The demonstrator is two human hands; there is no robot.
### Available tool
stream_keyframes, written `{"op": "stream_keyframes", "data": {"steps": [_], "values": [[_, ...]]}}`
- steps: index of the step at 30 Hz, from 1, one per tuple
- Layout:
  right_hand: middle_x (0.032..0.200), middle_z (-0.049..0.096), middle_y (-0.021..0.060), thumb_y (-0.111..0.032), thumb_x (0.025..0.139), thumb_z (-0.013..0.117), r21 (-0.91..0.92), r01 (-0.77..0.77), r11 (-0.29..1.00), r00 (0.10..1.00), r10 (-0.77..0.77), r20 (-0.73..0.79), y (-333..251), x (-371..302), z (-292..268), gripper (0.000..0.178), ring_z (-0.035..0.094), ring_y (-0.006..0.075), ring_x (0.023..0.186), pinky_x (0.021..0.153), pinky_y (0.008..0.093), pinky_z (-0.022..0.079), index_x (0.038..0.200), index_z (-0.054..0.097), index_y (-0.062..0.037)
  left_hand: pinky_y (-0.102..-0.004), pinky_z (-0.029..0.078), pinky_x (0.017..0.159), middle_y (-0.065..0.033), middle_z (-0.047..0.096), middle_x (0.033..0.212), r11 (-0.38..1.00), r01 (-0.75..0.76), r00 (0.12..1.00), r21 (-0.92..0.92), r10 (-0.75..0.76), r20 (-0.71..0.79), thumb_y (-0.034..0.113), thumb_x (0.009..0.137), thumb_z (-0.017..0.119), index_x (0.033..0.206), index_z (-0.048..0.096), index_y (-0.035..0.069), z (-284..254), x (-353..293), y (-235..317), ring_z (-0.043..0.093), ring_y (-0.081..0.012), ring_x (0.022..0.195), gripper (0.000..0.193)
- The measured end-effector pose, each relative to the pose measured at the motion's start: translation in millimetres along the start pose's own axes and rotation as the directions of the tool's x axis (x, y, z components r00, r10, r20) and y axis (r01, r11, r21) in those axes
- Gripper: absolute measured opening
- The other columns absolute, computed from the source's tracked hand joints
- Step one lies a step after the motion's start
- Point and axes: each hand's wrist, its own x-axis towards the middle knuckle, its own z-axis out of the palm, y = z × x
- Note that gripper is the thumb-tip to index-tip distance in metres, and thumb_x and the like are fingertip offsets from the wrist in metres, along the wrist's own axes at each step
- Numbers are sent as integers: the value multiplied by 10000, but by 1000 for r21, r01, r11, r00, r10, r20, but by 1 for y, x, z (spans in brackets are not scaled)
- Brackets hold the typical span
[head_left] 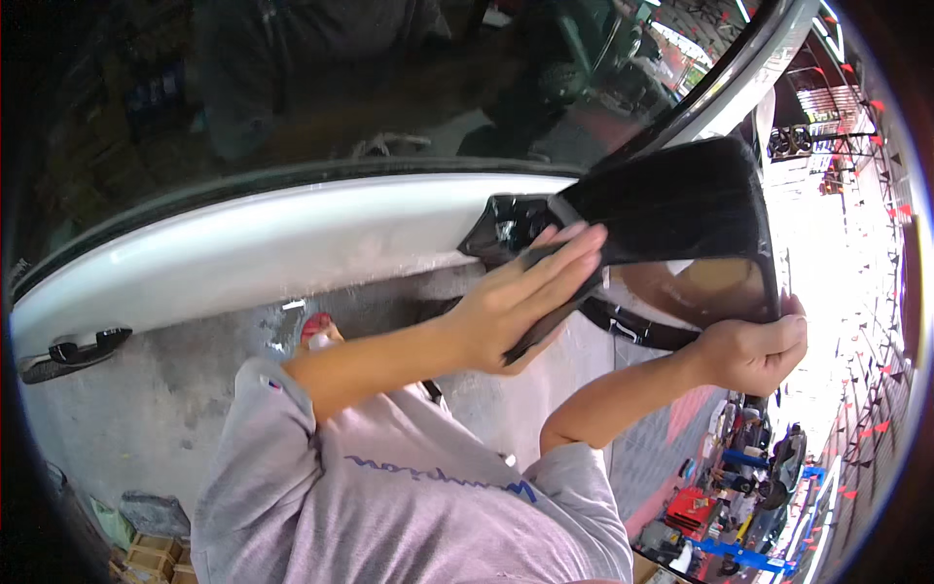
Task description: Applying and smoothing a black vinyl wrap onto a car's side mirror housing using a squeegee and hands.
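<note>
A car's side mirror with a black housing (671, 200) stands out at the upper right, its brownish reflecting glass (725, 284) facing me. My right hand (754, 352) is closed round the mirror's lower outer corner. Next to the mirror's inner end, my left hand (520, 297) has its fingers together and stretched, slightly blurred. Between those fingers and the thumb runs a thin black curved piece (547, 331); its kind is unclear and the hand covers part of it. Behind the fingertips, a glossy black mirror base (516, 219) joins the white door.
The white car door (243, 234) curves across in front of me under a dark window (341, 88). A black door handle (76, 354) juts out at left. Cardboard boxes (156, 550) lie lower left. Tools and a red box (689, 511) crowd the lower right.
</note>
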Motion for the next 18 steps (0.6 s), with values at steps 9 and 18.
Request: {"op": "stream_keyframes", "data": {"steps": [9, 18], "values": [[873, 731, 159, -159, 1054, 507, 43, 7, 999, 1000, -8, 6, -6, -2, 0, 354, 698, 214, 763, 702, 302, 577, 917, 702, 103, -557, 281, 1212, -352, 370, 1566, 992, -76, 994, 101, 67, 87, 0, 831, 634, 1485, 393, -138, -11, 29, 3, 400, -505, 1449, 710], [848, 719, 144, -171, 1041, 518, 19, 55, 998, 998, -56, 39, -6, -2, -2, 322, 683, 248, 743, 673, 342, 540, 925, 708, 61, -580, 294, 1200, -370, 380, 1551, 957, -282, 959, 61, 283, -6, 135, 824, 654, 1469, 406, -144, 9, 61, -4, 401, -529, 1440, 745]]}}
